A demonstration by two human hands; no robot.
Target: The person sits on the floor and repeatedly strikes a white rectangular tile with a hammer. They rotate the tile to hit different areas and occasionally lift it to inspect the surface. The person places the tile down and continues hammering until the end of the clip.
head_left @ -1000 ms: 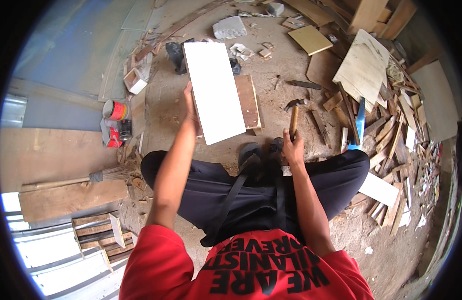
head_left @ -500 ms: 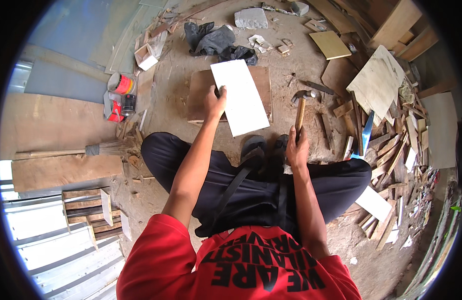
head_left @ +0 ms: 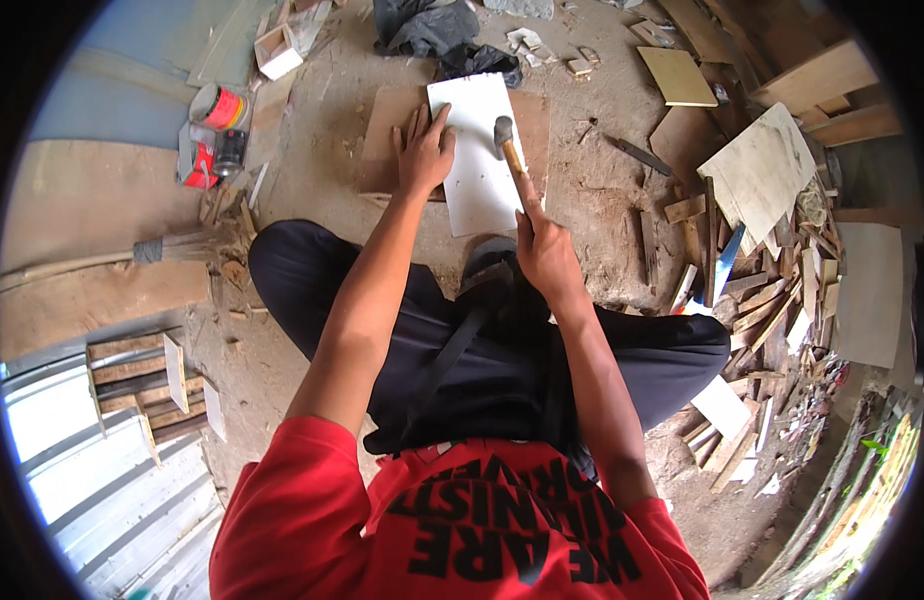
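Note:
A white rectangular board (head_left: 474,185) lies across a low brown wooden block (head_left: 382,140) in front of me. My left hand (head_left: 425,150) rests with fingers spread on the board's left edge, reaching onto the brown wood beside it. In my right hand (head_left: 549,250) is a hammer (head_left: 516,170), gripped by its wooden handle. Its dark metal head is over the right part of the board; whether it touches the surface I cannot tell. Small dark specks dot the board.
Black plastic bags (head_left: 427,30) lie beyond the block. Scrap wood (head_left: 767,310) heaps up on the right, with a blue-bladed saw (head_left: 724,265) among it. Paint cans (head_left: 218,107) and a straw broom (head_left: 177,247) are at left. A dark flat tool (head_left: 642,155) lies on the floor.
The hammer has come from the right to over the board. My left hand has gone from gripping the board's edge to lying spread on it. The board now lies on the block.

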